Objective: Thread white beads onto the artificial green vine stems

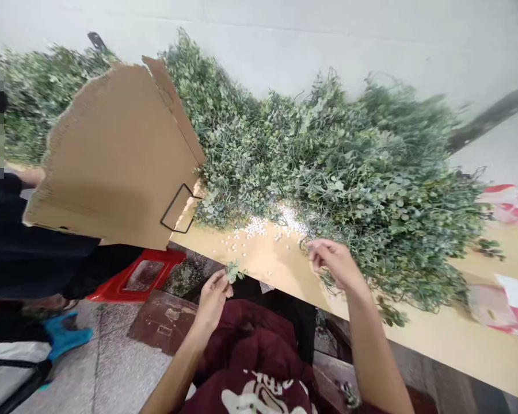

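While the hands point(213, 302) point(332, 261) pinch sprigs point(232, 271), foliage point(328, 161) heaps along the table point(479, 345).

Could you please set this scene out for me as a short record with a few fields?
Left hand: holds a small green sprig
Right hand: fingers curled at the edge of the pile
Pile: leafy green sprigs heaped on a tan tabletop
Scattered: small white beads
Nearby: person in black, large cardboard sheet, red stool
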A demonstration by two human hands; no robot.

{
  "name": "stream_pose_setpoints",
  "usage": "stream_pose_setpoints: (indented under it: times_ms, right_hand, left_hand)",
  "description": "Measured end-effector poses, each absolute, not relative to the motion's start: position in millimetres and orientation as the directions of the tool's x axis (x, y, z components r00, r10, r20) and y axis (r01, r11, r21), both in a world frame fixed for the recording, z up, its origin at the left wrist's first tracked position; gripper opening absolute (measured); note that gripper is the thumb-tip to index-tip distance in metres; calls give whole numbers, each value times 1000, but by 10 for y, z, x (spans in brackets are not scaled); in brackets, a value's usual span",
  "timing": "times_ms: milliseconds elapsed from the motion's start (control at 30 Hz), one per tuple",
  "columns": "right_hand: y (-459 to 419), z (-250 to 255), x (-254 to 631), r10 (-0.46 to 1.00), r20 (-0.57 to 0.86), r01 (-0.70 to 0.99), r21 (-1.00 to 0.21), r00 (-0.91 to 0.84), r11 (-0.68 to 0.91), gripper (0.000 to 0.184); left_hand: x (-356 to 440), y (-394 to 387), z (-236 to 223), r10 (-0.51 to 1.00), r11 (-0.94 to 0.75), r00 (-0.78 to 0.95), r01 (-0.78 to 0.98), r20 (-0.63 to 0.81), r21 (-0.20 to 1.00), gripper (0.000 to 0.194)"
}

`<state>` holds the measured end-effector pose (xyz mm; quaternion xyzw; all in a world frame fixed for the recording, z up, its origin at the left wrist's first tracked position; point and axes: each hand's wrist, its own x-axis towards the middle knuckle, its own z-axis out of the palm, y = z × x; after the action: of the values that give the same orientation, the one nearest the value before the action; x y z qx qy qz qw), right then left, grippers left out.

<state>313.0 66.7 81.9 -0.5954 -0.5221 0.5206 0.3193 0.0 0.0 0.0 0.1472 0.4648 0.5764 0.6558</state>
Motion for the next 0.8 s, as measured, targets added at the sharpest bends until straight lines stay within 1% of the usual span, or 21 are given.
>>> stream_pose_setpoints:
  times_ms: [67, 100, 133, 167, 200, 233, 267, 300, 333, 400, 467, 533, 600, 633, 700, 800]
  right_hand:
    - [690, 664, 2844, 955, -287, 447, -866, -79, -223, 32]
    - [710, 593, 2721, 971, -237, 556, -812, -37, -177, 28]
    - [737, 528, 2620, 984, -177, 680, -720, 20, -143, 24]
    - [771, 472, 2545, 987, -137, 771, -619, 78, -147, 24]
    - [808, 426, 2495, 988, -110, 824, -545, 112, -154, 25]
    - [848, 391, 2470, 987, -112, 852, -499, 115, -156, 22]
    - [885, 368, 2465, 985, -134, 863, -481, 106, -158, 19]
    - [916, 357, 2474, 981, -167, 855, -490, 100, -171, 17]
    - [939, 358, 2493, 973, -209, 830, -523, 95, -194, 15]
    - [945, 394, 2540, 954, -291, 710, -657, 70, -253, 14]
    - [893, 465, 2577, 943, -332, 488, -829, -37, -273, 15]
    - [797, 548, 2595, 923, -307, 229, -940, -233, -254, 17]
    - [690, 617, 2598, 880, -245, 38, -967, -408, -252, 24]
    - [643, 638, 2594, 868, -215, -27, -967, -448, -254, 29]
    - [574, 651, 2575, 875, -175, -107, -963, -452, -248, 33]
    - [525, 622, 2516, 908, -162, -128, -966, -387, -227, 29]
  left_hand:
    - [118, 89, 70, 908, 306, -50, -600, -417, 739, 38]
    - [177, 134, 109, 916, 303, -34, -591, -399, 747, 39]
    - [235, 178, 154, 926, 301, -12, -579, -378, 758, 42]
    - [291, 221, 202, 936, 297, 14, -564, -351, 770, 47]
    - [343, 262, 251, 946, 287, 38, -552, -321, 783, 51]
    - [389, 303, 297, 955, 275, 61, -545, -290, 792, 53]
    - [430, 342, 337, 961, 266, 86, -540, -262, 799, 53]
    - [464, 380, 367, 967, 250, 105, -541, -231, 803, 51]
    - [492, 416, 386, 971, 239, 132, -543, -200, 805, 50]
    - [534, 481, 391, 971, 227, 183, -535, -151, 813, 50]
    - [565, 535, 368, 968, 216, 222, -509, -115, 833, 52]
    - [597, 576, 344, 963, 200, 257, -464, -86, 863, 55]
    - [633, 605, 330, 951, 187, 303, -399, -63, 898, 60]
    - [653, 614, 327, 943, 181, 329, -359, -58, 916, 62]
    - [692, 625, 322, 925, 175, 374, -267, -65, 948, 64]
    - [738, 631, 305, 919, 169, 378, -128, -110, 977, 60]
